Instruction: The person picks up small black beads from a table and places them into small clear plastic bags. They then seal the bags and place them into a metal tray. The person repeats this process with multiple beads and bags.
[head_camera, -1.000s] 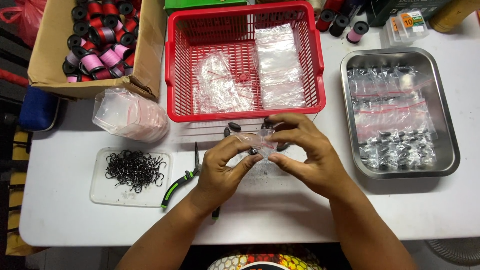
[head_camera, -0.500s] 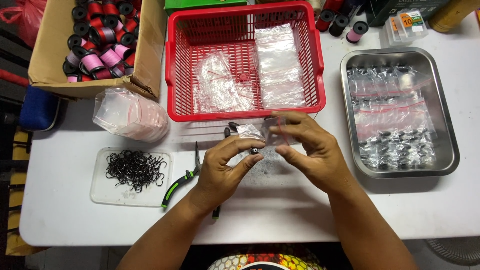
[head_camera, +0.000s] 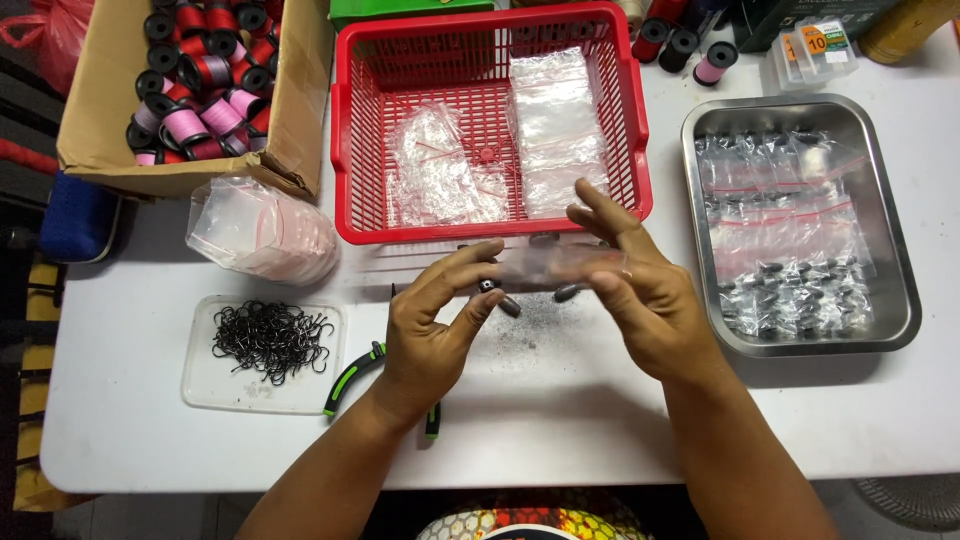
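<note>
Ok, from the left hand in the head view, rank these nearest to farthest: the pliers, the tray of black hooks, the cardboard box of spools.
From the left hand:
1. Green-handled pliers, partly under the wrist.
2. Clear tray of black hooks, to its left on the table.
3. Cardboard box of spools, far upper left.

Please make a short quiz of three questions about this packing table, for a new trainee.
1. True or false: the red basket holds clear plastic bags.
2. What lies in the shallow clear tray near the left hand? A) black hooks B) spools C) coins
3. Which container stands beside the right hand, filled with packed bags?

Key
1. True.
2. A, black hooks.
3. The metal tray.
</note>
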